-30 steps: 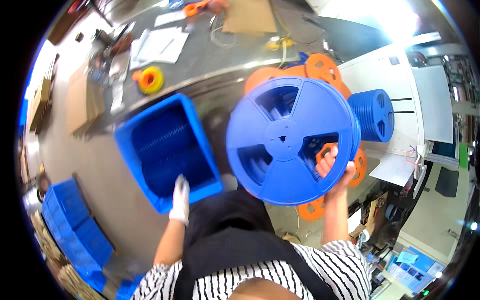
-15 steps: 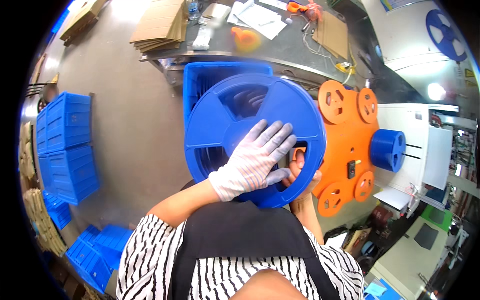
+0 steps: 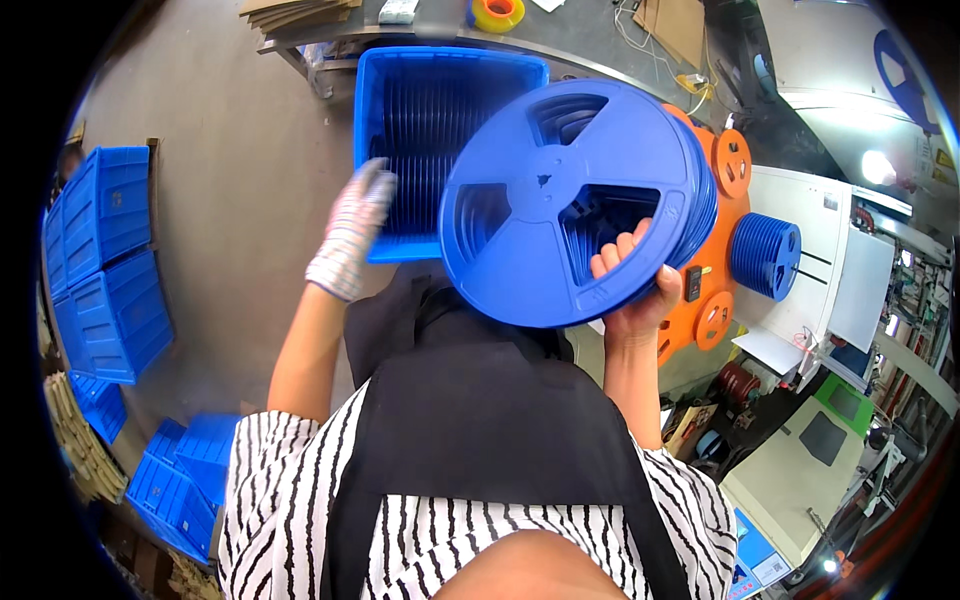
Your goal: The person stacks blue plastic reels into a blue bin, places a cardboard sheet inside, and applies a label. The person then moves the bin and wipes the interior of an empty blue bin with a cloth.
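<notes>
A stack of blue reels (image 3: 535, 200) is held at the centre of the frame, its face tilted up toward the viewer and its layered rims visible along the right side. It is gripped by the bare right hand (image 3: 640, 318), whose fingers are passed through the lower-right window and clamped on the rim, with the thumb outside. The gloved left hand (image 3: 350, 235), blurred, is seen at the left wall of a blue crate (image 3: 405, 248); nothing is held, and its fingers are extended and close together, though contact with the wall cannot be told. In the crate, two rows of thin dark-blue discs (image 3: 415, 190) are already placed on edge; the held stack is judged not yet set down, and a smaller blue stack (image 3: 760, 257) is left at the right, by two dark rods. The crate's right side, and with it any free space, is hidden by the held stack, as is part of an orange fixture (image 3: 722, 225). Above lies a grey worktop (image 3: 580, 35) bearing a roll of tape (image 3: 496, 12); further blue crates (image 3: 115, 220) are stacked at the left.
</notes>
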Demonstrator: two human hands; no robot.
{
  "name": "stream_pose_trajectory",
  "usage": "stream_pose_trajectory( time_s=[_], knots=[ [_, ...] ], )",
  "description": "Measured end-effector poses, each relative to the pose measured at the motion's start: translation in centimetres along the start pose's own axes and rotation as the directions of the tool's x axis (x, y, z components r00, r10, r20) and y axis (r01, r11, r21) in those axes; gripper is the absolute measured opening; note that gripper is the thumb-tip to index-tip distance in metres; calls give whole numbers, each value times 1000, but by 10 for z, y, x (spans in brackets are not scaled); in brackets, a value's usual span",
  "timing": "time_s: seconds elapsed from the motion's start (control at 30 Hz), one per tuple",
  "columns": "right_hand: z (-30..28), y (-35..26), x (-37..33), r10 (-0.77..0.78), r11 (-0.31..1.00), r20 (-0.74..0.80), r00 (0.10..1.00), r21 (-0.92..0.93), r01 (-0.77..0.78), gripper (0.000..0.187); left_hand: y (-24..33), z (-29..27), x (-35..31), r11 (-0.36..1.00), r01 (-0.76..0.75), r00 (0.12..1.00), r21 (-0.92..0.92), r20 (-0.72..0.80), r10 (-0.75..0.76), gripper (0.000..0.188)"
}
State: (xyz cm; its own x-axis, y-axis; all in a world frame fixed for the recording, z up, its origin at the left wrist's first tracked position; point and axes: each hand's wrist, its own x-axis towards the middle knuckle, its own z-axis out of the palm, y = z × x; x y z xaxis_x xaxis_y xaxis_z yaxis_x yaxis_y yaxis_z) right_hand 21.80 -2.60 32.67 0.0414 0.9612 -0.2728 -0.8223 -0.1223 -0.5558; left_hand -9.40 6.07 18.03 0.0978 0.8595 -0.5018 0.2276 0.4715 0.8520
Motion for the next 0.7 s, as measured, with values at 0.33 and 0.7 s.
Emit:
stream_pose_trajectory(
  time_s=[0.33, 0.7],
  knots=[
    [36, 31, -19, 275, 876, -140, 951, -372, -308, 48, 80, 99, -67, 736, 456, 858, -500, 467, -214, 95],
    [9, 32, -16, 123, 973, -48, 991, -190, -130, 34, 63, -9, -71, 86, 303, 935, -949, 313, 167, 75]
  ],
)
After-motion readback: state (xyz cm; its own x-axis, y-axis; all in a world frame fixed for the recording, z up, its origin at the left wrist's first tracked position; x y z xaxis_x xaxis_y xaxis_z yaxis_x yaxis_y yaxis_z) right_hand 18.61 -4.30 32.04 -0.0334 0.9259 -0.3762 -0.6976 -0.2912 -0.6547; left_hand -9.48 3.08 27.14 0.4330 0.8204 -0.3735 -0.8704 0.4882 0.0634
